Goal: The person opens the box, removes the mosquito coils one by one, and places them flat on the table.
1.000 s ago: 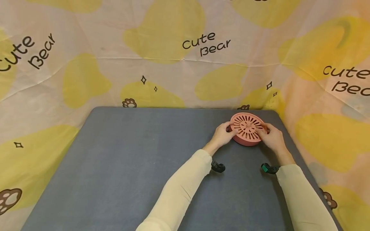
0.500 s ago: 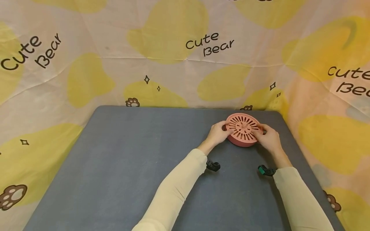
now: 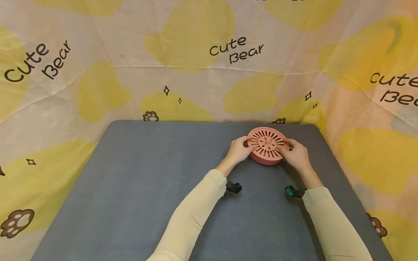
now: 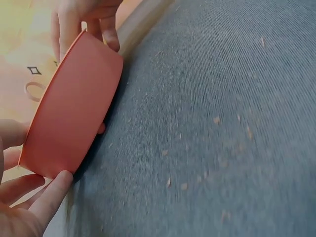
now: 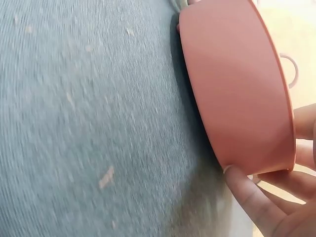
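A round pink mosquito coil holder with a slotted lid sits near the back right of the table, both hands at its sides. My left hand grips its left side, thumb over the lid's edge and fingers around the wall. On the opposite side my right hand holds it the same way. In the left wrist view the smooth wall of the holder stands close over the table surface, with a small foot underneath. A thin ring handle sticks up from the lid in the right wrist view.
The grey-blue table has a rounded back edge and small pale specks on its surface. A fabric backdrop with yellow patches and "Cute Bear" lettering stands behind and to both sides. Dark wrist straps hang below the sleeves.
Both hands have moved left along the back of the table, carrying the mosquito coil holder with them. Their hold on its sides looks unchanged.
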